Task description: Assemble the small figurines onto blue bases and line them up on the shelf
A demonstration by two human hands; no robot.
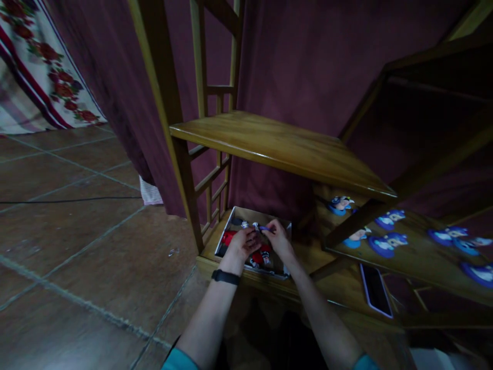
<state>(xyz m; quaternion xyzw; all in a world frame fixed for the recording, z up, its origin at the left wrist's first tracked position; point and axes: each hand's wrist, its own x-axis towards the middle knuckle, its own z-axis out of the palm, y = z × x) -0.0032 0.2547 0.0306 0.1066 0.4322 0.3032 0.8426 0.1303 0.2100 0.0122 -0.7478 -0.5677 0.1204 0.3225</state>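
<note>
A shallow white-edged cardboard box (223,237) rests on the bottom shelf, with small red, white and black pieces in it. Above its middle, my right hand (279,239) pinches a small purple piece (264,228), whose exact kind is too small to make out. My left hand (245,242) hovers over the box, palm turned partly up and fingers loosely stretched toward my right hand. Nothing shows in its grasp. Near the purple piece lies a small white figure (245,224). Red pieces (228,237) lie left of and below my left hand.
An upper wooden shelf (269,141) overhangs the box, and a wooden post (181,174) stands at its left. Several blue-and-white figures (387,243) stand on the shelf to the right. Below them lies a phone (376,290). A purple curtain (292,67) hangs behind.
</note>
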